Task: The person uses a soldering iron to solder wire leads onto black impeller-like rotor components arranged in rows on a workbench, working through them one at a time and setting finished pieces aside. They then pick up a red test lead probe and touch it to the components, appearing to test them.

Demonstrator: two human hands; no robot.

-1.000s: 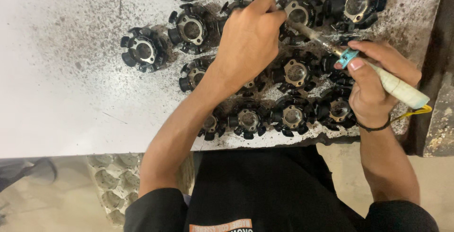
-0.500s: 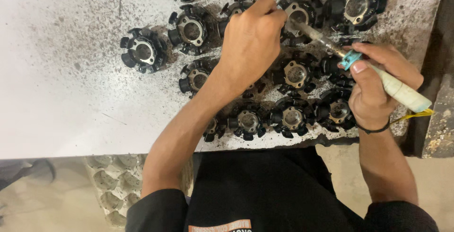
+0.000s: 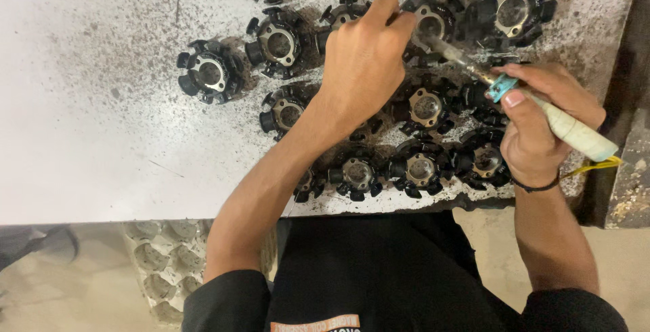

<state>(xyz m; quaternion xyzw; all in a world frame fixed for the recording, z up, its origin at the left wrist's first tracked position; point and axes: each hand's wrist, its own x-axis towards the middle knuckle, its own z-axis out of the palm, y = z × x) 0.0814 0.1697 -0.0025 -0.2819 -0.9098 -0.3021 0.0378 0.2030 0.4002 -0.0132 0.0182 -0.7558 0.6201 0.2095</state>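
Observation:
My right hand [image 3: 542,125] grips a soldering iron [image 3: 572,129] with a pale handle and a teal collar; its metal tip points up-left toward a black round stator core [image 3: 433,24] with a metal hub. My left hand [image 3: 362,68] reaches over the rows of stators, thumb and forefinger pinched together right beside that same stator, close to the iron's tip. Whether a thin wire sits between those fingers is too small to tell. Several more black stators [image 3: 420,166] lie under and around both hands.
The white worktop [image 3: 88,136] is speckled with dark debris. A lone stator [image 3: 206,71] sits left of the group. A yellow cord [image 3: 596,166] trails from the iron near the table's right edge. A moulded grey tray [image 3: 162,264] stands below the table's front edge.
Both hands have stayed almost still; the left hand's pinched fingers and the iron's tip remain at the same stator, with only a slight shift.

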